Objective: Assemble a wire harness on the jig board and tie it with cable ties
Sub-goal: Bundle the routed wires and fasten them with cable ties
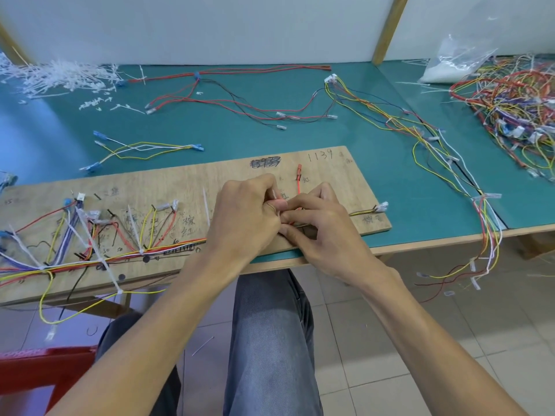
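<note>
A wooden jig board [330,163] lies on the green table with a multicoloured wire harness [126,255] laid along its front edge. Several white cable ties [105,267] bind the harness on the left half. My left hand [246,214] and my right hand [324,226] meet over the right part of the harness. Both pinch the wire bundle there, and a white cable tie [274,195] shows between the left fingers. A red wire [298,180] rises from under my hands toward the back of the board. The bundle under my fingers is mostly hidden.
A heap of loose white cable ties [60,76] lies at the back left. Loose wire sets [228,100] are spread across the green table [300,136]. A big tangle of wires [516,109] and a plastic bag [453,64] sit at the right. Wires [486,235] hang over the table edge.
</note>
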A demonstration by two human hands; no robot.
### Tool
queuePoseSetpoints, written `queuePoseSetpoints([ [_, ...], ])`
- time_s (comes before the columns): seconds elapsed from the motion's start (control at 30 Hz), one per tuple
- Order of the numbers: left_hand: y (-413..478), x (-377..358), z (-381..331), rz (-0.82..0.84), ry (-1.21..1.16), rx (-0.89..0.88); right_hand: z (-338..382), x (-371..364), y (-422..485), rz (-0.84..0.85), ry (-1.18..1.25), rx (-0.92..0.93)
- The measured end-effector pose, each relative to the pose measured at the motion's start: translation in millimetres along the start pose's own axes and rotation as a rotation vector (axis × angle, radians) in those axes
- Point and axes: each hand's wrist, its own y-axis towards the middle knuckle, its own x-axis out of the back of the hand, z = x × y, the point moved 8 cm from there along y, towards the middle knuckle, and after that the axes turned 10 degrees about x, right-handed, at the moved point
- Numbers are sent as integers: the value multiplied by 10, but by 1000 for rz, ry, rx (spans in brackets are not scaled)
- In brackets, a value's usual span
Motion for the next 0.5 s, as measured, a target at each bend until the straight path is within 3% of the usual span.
queuePoseSetpoints([
  [0.17,-131,73,-11,66,477,-80,-119,100,-25,-86,122,-108],
  [0.37,-172,42,65,160,591,-53,-207,268,-96,-314,313,-217],
  [0.5,-71,78,-22,146,643,-99,-155,481,-195,-410,-3,-201],
])
